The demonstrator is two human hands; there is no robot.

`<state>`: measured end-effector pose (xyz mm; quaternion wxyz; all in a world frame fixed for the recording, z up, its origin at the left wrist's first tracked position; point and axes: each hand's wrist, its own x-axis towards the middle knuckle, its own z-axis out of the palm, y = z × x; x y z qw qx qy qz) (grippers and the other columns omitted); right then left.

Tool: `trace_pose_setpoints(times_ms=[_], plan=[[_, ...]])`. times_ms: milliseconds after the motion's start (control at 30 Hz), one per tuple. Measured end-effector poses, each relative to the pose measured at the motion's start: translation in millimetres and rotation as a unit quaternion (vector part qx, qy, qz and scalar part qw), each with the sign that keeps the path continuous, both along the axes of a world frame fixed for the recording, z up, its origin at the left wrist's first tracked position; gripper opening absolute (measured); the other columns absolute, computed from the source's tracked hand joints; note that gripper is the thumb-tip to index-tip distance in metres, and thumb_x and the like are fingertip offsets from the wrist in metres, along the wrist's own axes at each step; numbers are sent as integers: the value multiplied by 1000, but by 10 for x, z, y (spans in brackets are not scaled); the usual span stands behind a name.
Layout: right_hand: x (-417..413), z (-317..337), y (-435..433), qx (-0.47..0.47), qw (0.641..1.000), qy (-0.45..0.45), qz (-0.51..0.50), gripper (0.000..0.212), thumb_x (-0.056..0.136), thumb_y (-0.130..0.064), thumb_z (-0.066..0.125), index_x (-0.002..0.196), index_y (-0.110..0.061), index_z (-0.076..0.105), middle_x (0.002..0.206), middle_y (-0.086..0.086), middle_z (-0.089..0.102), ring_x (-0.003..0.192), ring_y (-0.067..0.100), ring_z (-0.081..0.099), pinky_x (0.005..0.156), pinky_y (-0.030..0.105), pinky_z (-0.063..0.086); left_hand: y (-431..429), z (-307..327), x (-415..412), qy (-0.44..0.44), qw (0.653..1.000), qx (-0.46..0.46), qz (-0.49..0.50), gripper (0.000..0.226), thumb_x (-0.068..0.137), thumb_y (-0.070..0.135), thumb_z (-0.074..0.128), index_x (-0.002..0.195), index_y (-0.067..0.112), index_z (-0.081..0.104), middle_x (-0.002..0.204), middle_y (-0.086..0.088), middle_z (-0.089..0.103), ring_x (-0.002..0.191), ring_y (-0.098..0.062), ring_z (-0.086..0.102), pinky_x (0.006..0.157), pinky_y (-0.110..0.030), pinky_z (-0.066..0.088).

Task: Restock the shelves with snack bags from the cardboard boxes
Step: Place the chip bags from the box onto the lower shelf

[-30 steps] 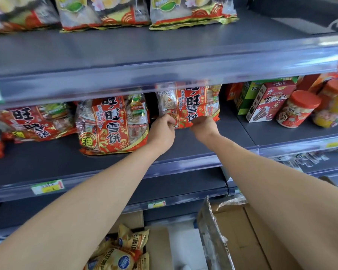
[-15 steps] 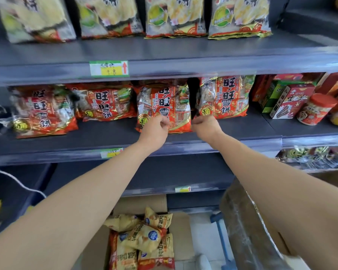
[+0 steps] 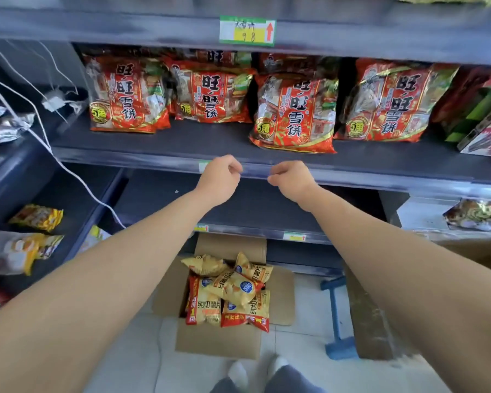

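Several red rice-cracker bags stand in a row on the dark middle shelf; the third one sits nearest the front edge. My left hand and my right hand hover side by side just in front of the shelf lip, below that bag, fingers curled and holding nothing. On the floor below, an open cardboard box holds several yellow chip bags.
A white cable hangs across the left shelving, where loose snack bags lie. Green and red boxes stand at the shelf's right end. A second cardboard box and a blue stool leg are at right. My feet show at the bottom.
Both hands let go of the red bag on the shelf and drew back and down to the shelf's front edge. The view tilted down, showing the box on the floor.
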<state>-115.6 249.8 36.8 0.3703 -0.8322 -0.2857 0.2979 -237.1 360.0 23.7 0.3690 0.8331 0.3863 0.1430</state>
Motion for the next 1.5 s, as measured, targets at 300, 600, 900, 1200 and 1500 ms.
trace_pose_setpoints(times_ms=[300,600,900,1200,1500], plan=[[-169,-902,-85,-121,989,23,86,29,89,-11,56,115,0,64,119,19,63,114,33,58,96,38,46,-186,-881,-399,87,993,-63,44,18,93,8,51,105,7,65,107,-4,61,100,-20,56,79,-25,40],[-234,-2079,-43,-204,973,76,82,28,92,-8,52,115,3,63,121,21,62,115,34,56,96,36,45,-15,-2132,-589,201,972,-114,33,12,89,12,60,98,8,68,113,-8,65,105,-24,60,90,-31,45],[-180,-3824,50,-270,959,82,33,28,90,-12,56,116,-4,66,120,13,64,113,30,59,99,40,48,355,-3751,-391,267,950,-135,-90,23,88,20,64,111,16,62,122,-2,60,113,-22,55,95,-30,42],[193,-5393,-31,-337,939,41,52,33,93,-20,57,121,-2,61,121,13,63,109,25,61,97,35,51,415,-4974,90,416,835,-115,-342,65,80,31,72,138,27,43,144,6,43,128,-19,44,107,-39,37],[555,-6333,57,-265,951,157,21,46,77,-37,75,110,-7,61,107,8,65,100,21,63,82,30,54,548,-5674,400,483,769,-164,-386,85,55,46,85,129,45,42,142,5,43,126,-25,47,105,-48,40]])
